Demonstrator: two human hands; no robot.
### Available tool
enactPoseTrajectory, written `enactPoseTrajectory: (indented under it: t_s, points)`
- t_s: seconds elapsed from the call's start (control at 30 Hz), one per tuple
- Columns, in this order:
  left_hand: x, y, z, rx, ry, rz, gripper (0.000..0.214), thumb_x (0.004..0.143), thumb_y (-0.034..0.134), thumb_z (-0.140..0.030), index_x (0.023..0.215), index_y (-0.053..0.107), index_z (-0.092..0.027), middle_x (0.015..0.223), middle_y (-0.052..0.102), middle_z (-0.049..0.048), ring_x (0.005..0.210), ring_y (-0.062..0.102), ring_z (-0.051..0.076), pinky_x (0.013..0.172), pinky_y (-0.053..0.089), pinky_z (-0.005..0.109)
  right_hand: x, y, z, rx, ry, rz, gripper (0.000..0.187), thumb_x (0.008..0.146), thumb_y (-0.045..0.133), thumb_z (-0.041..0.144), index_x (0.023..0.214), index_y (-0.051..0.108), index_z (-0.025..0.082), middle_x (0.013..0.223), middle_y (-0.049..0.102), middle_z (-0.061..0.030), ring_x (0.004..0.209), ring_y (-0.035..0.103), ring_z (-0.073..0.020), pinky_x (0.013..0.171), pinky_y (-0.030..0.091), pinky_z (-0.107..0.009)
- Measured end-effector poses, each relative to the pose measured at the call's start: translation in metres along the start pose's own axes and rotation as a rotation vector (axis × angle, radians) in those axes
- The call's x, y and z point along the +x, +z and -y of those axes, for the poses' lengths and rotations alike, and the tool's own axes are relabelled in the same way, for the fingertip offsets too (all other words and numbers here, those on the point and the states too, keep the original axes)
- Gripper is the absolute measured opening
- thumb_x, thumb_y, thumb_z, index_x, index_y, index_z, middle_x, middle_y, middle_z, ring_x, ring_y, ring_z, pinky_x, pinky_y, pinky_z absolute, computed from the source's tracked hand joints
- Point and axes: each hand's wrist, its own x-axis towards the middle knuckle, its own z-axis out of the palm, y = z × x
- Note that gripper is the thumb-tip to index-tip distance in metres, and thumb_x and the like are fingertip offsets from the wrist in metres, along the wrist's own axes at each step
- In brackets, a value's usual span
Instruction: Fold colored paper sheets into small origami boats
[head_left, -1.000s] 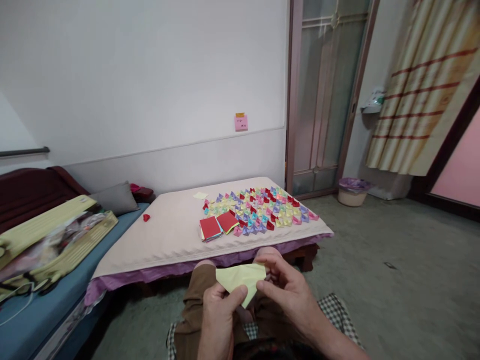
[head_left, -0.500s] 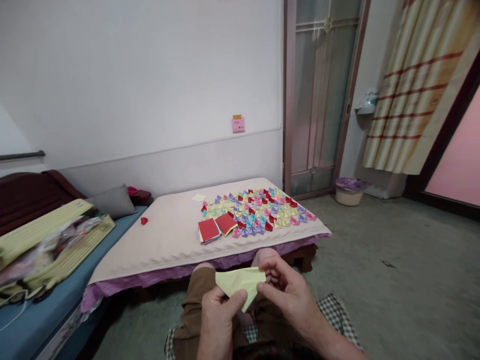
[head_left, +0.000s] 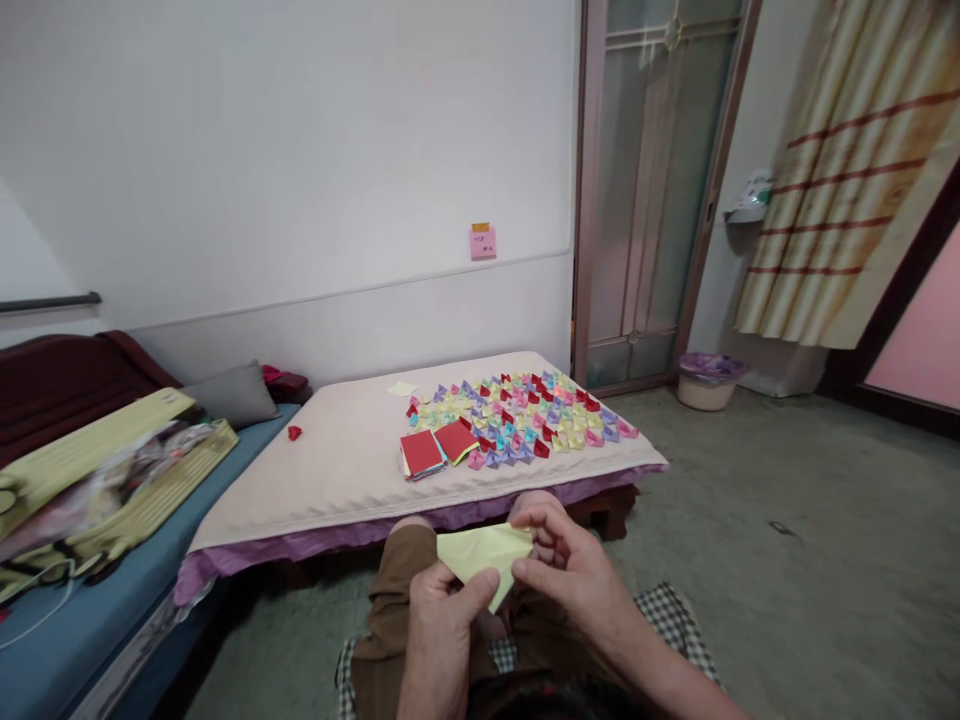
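A pale yellow sheet of paper (head_left: 480, 548), folded to a triangle with its point down, is held above my lap. My left hand (head_left: 448, 610) pinches its lower left part, thumb on the front face. At the paper's right corner, my right hand (head_left: 566, 565) grips between thumb and fingers. Beyond my knees, many small folded paper pieces (head_left: 525, 415) in red, yellow, blue, purple and pink stand in rows. Two stacks of square paper, the left one (head_left: 421, 454) and the right one (head_left: 456, 440), both topped with red, lie in front of them.
The pieces rest on a low table with a cream cloth (head_left: 337, 470). One red folded piece (head_left: 295, 433) sits apart at its left, and pale yellow paper (head_left: 402, 389) lies at the back. An open yellow suitcase (head_left: 150, 470) is on the blue seat at left. A lined bin (head_left: 707, 382) stands by the door.
The view has shifted slightly, so the room's things appear a little to the right. My right fingers have moved a bit along the paper's right corner; both hands keep hold.
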Motion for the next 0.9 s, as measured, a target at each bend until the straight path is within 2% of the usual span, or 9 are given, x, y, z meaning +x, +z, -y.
enactPoseTrajectory:
  t_s: [0.17,0.37,0.53,0.63,0.73,0.9]
  points:
    - [0.001,0.001,0.003,0.001,-0.001,-0.010,0.028,0.059,0.078,-0.027,0.081,0.077,-0.010,0.074,0.074,0.0099,0.071,0.066,0.025,0.068,0.051,0.033,0.000,0.002,-0.002,0.036,0.035,0.026,0.019,0.070,0.073,0.025,0.073,0.055,0.018,0.058,0.052,0.0059,0.050,0.045,-0.0075,0.047,0.033,-0.018]
    - [0.004,0.002,0.010,-0.031,-0.035,-0.024,0.033,0.053,0.081,-0.029,0.079,0.077,-0.009,0.075,0.074,0.0110,0.068,0.066,0.024,0.066,0.050,0.032,0.000,0.003,-0.006,-0.024,0.033,-0.025,0.019,0.071,0.072,0.029,0.078,0.061,0.016,0.057,0.056,0.0043,0.046,0.049,-0.0080,0.044,0.036,-0.018]
    - [-0.002,0.004,0.006,0.006,-0.047,0.026,0.031,0.063,0.076,-0.032,0.084,0.076,-0.009,0.068,0.071,0.0085,0.060,0.062,0.019,0.057,0.046,0.027,0.000,0.006,-0.006,-0.100,0.038,-0.091,0.015,0.069,0.070,0.027,0.074,0.061,0.017,0.051,0.053,0.0058,0.041,0.047,-0.0077,0.040,0.034,-0.017]
    - [-0.004,0.004,0.001,0.020,-0.030,0.009,0.031,0.069,0.072,-0.035,0.084,0.075,-0.008,0.062,0.068,0.0069,0.056,0.058,0.016,0.053,0.044,0.024,-0.001,0.006,-0.004,-0.121,0.057,-0.115,0.013,0.069,0.069,0.025,0.074,0.062,0.017,0.048,0.051,0.0063,0.040,0.045,-0.0077,0.039,0.033,-0.017]
    - [-0.002,0.002,-0.002,0.006,-0.017,-0.012,0.024,0.070,0.071,-0.030,0.084,0.075,-0.010,0.057,0.063,0.0022,0.053,0.053,0.012,0.052,0.041,0.021,-0.002,0.005,-0.001,-0.099,0.079,-0.125,0.013,0.068,0.070,0.025,0.074,0.063,0.017,0.047,0.052,0.0062,0.040,0.045,-0.0077,0.041,0.034,-0.018]
    - [0.001,-0.003,-0.001,0.037,0.015,-0.014,0.016,0.073,0.068,-0.025,0.080,0.073,-0.012,0.054,0.058,-0.0022,0.050,0.048,0.009,0.051,0.040,0.019,-0.004,0.003,0.003,-0.100,-0.008,-0.091,0.005,0.068,0.069,0.020,0.072,0.071,0.018,0.056,0.056,0.0036,0.048,0.050,-0.0094,0.048,0.040,-0.020]
